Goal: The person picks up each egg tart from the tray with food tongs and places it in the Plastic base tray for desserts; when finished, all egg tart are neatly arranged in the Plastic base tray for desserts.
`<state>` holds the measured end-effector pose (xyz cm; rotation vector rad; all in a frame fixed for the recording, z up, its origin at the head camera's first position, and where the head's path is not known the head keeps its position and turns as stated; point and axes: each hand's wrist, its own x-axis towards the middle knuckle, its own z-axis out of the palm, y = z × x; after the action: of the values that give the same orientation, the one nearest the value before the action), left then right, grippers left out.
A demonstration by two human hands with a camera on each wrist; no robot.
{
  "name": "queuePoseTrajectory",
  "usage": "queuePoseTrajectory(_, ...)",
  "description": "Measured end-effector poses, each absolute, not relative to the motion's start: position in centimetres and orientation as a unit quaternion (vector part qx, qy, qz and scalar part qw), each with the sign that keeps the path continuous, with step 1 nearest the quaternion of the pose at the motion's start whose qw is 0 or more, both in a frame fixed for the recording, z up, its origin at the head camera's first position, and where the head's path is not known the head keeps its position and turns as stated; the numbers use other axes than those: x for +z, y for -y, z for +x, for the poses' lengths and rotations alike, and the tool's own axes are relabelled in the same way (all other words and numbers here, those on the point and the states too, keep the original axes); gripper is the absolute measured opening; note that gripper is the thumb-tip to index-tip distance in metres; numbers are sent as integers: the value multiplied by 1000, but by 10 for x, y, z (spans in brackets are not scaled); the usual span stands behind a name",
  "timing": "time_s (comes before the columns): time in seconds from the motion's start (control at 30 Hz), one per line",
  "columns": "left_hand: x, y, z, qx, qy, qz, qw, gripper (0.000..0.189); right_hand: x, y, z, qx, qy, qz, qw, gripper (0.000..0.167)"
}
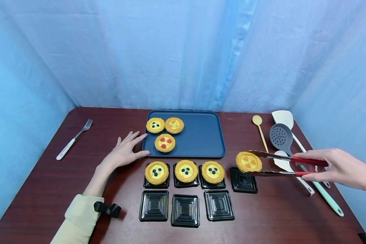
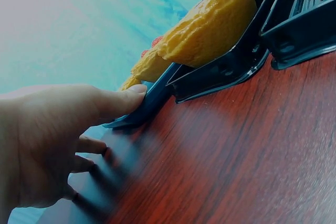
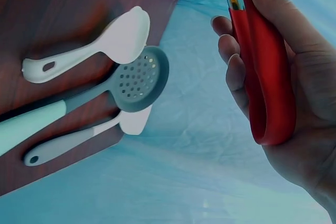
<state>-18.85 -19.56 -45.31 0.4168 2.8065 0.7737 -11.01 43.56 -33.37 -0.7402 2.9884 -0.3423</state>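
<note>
My left hand (image 1: 124,153) lies at the left edge of the blue tray (image 1: 198,135), fingers spread on the table and thumb at the rim, as the left wrist view also shows. My right hand (image 1: 343,169) grips red-handled tongs (image 3: 270,77). Between the tongs' tips is an egg tart (image 1: 249,161) with yellow fruit wedges, held above a small black square container (image 1: 244,183). To its left, three blueberry-topped tarts (image 1: 212,172) sit in black containers. On the tray are a blueberry tart (image 1: 155,125), a yellow-wedge tart (image 1: 174,125) and a red-topped tart (image 1: 164,143).
Three more black containers (image 1: 185,210) form a front row. At the right lie a yellow spoon (image 1: 257,120), a grey slotted skimmer (image 3: 139,80), a white ladle (image 3: 123,38) and a white turner (image 1: 283,118). A fork (image 1: 74,139) lies far left. Blue curtains (image 1: 158,54) surround the table.
</note>
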Motion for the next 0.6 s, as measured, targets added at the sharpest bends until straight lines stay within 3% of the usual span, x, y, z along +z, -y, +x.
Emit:
queuePoseTrajectory(0.2, -452, 195, -188, 264, -949, 140, 99, 78, -345, -440, -111, -142, -954, -259, 57, 56)
queuePoseTrajectory(0.6, -453, 194, -189, 264, -949, 139, 103, 79, -356, -439, -114, -124, -946, -297, 49, 54)
